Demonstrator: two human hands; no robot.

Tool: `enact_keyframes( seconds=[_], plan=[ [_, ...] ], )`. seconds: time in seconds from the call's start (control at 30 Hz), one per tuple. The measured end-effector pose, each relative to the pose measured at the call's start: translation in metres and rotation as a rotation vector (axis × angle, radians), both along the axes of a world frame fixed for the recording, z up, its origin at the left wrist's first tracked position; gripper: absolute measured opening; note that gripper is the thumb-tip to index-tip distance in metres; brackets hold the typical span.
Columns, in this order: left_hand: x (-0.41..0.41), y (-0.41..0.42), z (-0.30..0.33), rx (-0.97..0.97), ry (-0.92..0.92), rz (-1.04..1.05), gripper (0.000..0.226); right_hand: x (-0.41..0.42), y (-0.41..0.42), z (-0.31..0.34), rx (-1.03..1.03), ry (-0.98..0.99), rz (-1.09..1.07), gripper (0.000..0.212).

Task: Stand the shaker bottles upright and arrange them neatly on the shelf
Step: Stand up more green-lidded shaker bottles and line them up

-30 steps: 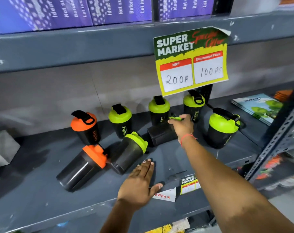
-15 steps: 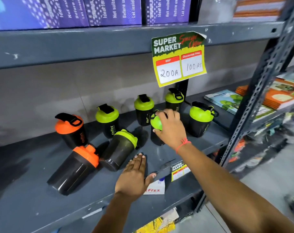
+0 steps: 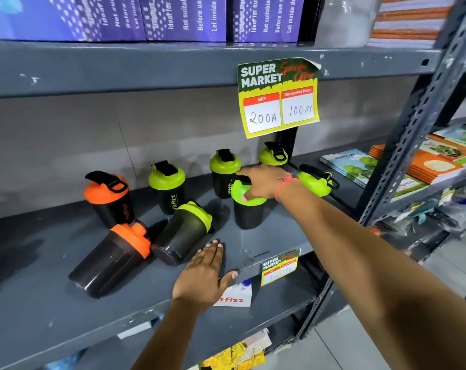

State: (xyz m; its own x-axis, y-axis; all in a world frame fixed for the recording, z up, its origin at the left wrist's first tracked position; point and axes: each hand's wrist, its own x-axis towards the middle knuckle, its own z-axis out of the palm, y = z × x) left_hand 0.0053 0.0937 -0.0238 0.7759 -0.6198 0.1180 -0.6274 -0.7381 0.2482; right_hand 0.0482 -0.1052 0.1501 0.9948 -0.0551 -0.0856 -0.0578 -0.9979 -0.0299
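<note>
The right hand [image 3: 263,186] is seen gripping the lid of an upright green bottle [image 3: 249,209] mid-shelf, while the left hand [image 3: 203,273] is laid flat and empty on the shelf [image 3: 53,311]. A toppled green bottle [image 3: 182,232] is found just beyond the left fingertips, its base toward them, its lid pointing back and right; a toppled orange bottle [image 3: 111,259] lies alongside.
</note>
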Motion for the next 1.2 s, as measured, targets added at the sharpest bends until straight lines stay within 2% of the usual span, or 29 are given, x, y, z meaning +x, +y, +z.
enact_keyframes(
  seconds=[0.07,0.13,0.3,0.53,0.7,0.8,0.93,1.0,1.1,1.13,1.2],
  plan=[
    [0.001,0.0,0.0,0.004,0.0,0.004,0.072,0.001,0.0,-0.003,-0.11,-0.071,-0.022,0.071],
    [0.001,0.0,-0.001,0.015,-0.004,0.01,0.073,0.002,-0.004,-0.002,-0.176,-0.055,-0.051,0.074],
    [0.001,0.0,-0.003,0.021,-0.011,0.026,0.074,0.007,-0.011,0.013,0.024,0.186,0.048,0.088],
    [0.0,0.0,-0.002,0.011,-0.02,0.034,0.072,0.007,-0.011,0.011,-0.125,0.124,0.025,0.048],
    [-0.004,-0.001,0.001,0.011,-0.019,0.057,0.071,0.004,-0.013,0.007,-0.095,0.083,0.015,0.059],
    [-0.005,-0.002,0.005,0.022,0.015,0.063,0.07,-0.002,-0.013,0.003,-0.104,0.041,0.011,0.073],
    [-0.017,0.01,0.01,0.056,0.05,0.097,0.07,-0.012,-0.013,0.019,-0.154,0.076,-0.042,0.083],
    [-0.027,0.021,0.008,0.072,0.026,0.105,0.07,-0.014,-0.014,0.043,-0.121,-0.05,-0.116,0.078],
    [-0.046,0.04,0.012,0.036,0.012,0.13,0.068,-0.012,-0.004,0.064,0.03,-0.335,-0.173,0.056],
    [-0.052,0.047,0.013,0.035,-0.031,0.135,0.066,-0.009,0.007,0.063,0.134,-0.372,-0.15,0.051],
    [-0.063,0.061,0.016,0.04,-0.091,0.165,0.06,-0.006,0.041,0.046,0.342,-0.299,-0.046,0.046]
  ],
)
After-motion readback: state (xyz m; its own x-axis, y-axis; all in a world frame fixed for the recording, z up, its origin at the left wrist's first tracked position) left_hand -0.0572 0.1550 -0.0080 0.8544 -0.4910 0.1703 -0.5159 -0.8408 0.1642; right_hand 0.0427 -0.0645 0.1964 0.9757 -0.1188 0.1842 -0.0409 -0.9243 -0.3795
